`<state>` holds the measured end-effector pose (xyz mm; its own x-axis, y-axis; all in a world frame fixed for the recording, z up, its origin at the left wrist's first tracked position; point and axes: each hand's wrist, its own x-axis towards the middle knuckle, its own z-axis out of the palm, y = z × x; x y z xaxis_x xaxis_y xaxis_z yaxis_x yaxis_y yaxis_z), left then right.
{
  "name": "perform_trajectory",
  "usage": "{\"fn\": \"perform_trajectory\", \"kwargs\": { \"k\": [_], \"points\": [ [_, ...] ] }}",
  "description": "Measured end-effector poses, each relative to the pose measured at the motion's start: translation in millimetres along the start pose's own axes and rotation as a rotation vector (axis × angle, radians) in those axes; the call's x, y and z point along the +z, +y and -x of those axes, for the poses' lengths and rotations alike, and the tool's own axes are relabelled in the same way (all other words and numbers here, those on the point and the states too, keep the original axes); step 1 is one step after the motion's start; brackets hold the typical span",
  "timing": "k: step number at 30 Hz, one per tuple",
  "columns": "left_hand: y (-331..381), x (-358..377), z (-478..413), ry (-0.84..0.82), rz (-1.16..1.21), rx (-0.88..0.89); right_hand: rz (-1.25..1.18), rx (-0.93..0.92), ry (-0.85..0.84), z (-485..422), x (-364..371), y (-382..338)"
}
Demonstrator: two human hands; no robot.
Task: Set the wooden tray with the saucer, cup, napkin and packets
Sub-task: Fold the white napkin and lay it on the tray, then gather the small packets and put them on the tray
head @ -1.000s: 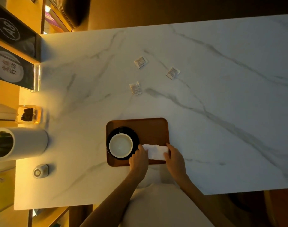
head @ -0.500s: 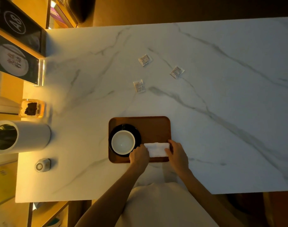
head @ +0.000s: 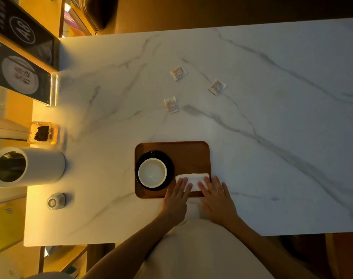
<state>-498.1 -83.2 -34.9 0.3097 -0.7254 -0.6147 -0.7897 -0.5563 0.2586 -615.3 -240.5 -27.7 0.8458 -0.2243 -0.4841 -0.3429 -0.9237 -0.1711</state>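
Hands: left [head: 176, 195], right [head: 216, 196] flat, open | pressing napkin [head: 193, 178] | on tray [head: 189, 156]

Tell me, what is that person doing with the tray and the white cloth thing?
A person is setting a wooden tray on a marble table. A white cup already sits on a black saucer at the tray's left side. Both hands lie flat on a folded white napkin at the tray's near right corner: the left hand on its left end, the right hand on its right end. Three small packets lie farther off on the table, not yet on the tray.
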Motion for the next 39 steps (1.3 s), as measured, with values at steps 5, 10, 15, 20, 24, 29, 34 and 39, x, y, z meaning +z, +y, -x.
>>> {"fn": "perform_trajectory", "kwargs": {
  "k": [5,10,15,20,24,29,34,39],
  "points": [
    [-2,6,4,-0.039,0.042,-0.003,0.018,-0.005,-0.08,3,4,2],
    [-3,4,1,-0.051,0.074,-0.008,0.017,-0.003,-0.092,1,-1,0],
    [-5,3,1,-0.064,0.075,-0.006,0.015,-0.008,-0.091,2,0,-1],
    [-3,-6,1,-0.07,0.03,-0.021,-0.058,-0.012,-0.124,-1,-6,0],
    [2,-31,3,-0.08,-0.005,-0.013,-0.32,0.061,0.053,-1,-12,6],
    [3,-79,2,0.131,0.025,0.029,-0.311,0.115,0.231,-14,-46,19],
    [-17,-137,-13,0.357,0.055,0.016,-0.358,0.168,0.37,-44,-93,38],
    [-53,-182,-43,0.31,0.048,-0.128,-0.384,0.198,0.395,-79,-129,52]
  ]
}}
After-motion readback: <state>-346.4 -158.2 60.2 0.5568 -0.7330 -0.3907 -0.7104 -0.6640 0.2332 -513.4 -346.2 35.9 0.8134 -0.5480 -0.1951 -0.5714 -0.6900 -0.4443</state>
